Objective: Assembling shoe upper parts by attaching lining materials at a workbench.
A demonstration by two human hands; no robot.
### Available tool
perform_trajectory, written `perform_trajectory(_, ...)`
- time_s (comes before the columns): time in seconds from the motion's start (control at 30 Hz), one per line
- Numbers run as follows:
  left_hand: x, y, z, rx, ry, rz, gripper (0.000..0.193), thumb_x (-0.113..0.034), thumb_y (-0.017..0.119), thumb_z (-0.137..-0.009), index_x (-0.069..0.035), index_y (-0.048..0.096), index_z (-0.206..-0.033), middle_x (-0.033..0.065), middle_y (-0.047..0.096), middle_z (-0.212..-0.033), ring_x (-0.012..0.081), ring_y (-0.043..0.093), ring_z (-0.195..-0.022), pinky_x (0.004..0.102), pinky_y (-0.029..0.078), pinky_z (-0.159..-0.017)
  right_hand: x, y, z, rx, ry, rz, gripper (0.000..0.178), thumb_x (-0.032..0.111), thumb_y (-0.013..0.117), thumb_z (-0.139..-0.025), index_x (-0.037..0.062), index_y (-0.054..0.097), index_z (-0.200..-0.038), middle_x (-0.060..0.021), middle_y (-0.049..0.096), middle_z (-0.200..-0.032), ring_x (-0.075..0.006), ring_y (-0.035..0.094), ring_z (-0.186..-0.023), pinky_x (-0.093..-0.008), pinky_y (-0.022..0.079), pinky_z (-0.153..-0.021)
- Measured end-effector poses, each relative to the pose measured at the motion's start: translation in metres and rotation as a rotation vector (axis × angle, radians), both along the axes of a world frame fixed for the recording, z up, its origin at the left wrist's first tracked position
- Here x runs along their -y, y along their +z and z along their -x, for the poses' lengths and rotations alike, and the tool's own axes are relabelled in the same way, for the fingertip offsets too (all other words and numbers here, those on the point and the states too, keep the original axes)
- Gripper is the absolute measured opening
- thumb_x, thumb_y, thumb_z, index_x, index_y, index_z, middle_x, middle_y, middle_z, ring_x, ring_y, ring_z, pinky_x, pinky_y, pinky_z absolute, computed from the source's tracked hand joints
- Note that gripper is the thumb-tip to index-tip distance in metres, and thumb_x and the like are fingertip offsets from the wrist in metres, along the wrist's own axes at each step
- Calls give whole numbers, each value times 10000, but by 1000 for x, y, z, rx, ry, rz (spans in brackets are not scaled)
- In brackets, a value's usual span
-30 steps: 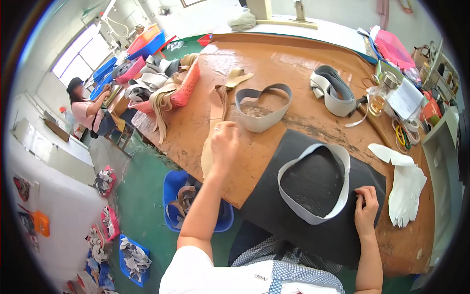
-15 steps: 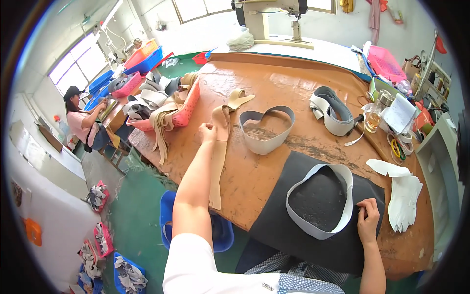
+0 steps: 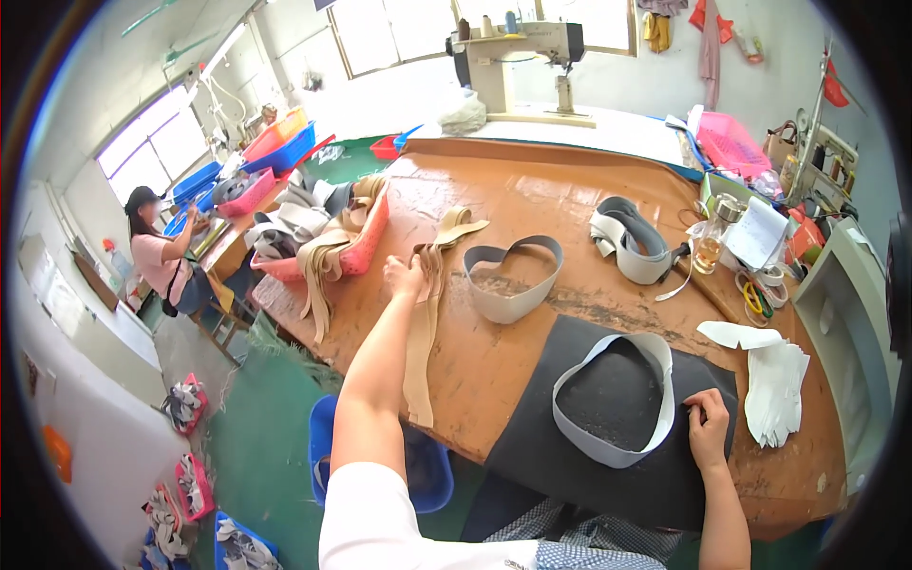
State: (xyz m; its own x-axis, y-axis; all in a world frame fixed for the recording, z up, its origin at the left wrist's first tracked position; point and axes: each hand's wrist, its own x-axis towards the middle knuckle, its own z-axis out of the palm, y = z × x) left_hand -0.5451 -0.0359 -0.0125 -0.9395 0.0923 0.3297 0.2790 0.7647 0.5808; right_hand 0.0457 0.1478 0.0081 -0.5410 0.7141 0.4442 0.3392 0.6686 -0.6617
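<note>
My left hand [image 3: 405, 276] reaches across the table and is closed on the left edge of a beige fabric strip [image 3: 421, 351]. That strip runs toward the table's near edge, and the far end of the beige pile [image 3: 459, 226] lies folded over. My right hand [image 3: 708, 427] rests at the right side of a black mat [image 3: 532, 418] with its fingers curled; whatever they may hold is hidden. Beside it on the mat stands a pale grey band loop [image 3: 662, 408]. A second grey loop [image 3: 513, 306] stands on the table, right of the beige strips.
A pink basket [image 3: 366, 249] of strips stands at the left. Coiled grey bands [image 3: 636, 247], a glass jar [image 3: 708, 251], scissors [image 3: 757, 299] and white pieces [image 3: 774, 389] lie rightward. A sewing machine [image 3: 518, 57] stands behind; a person [image 3: 166, 252] works far left.
The view has tilted up slightly. My left hand has shifted a little on the beige strip, which now looks narrower and more creased beside the fingers. My right hand stays by the mat's right side.
</note>
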Motion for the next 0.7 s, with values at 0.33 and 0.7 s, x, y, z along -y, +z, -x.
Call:
perform_trajectory(0.33,0,17,55,258,-31,-74,671,-464,741,-686,26,624,-1129,271,664,-1136,378,638,-1110,450,506,-949,0,4,3,44,-30,29,111,-90,548,-848,-15,629,-836,-79,553,-851,-154,480,-573,-278,375,-533)
perform_trajectory(0.7,20,152,-150,88,-584,-498,684,-197,805,-766,12,446,-1310,166,574,-1203,265,597,-1073,368,482,-933,51,74,35,-406,117,132,154,-52,496,-909,26,627,-932,-44,591,-886,-102,602,-755,-221,473,-647)
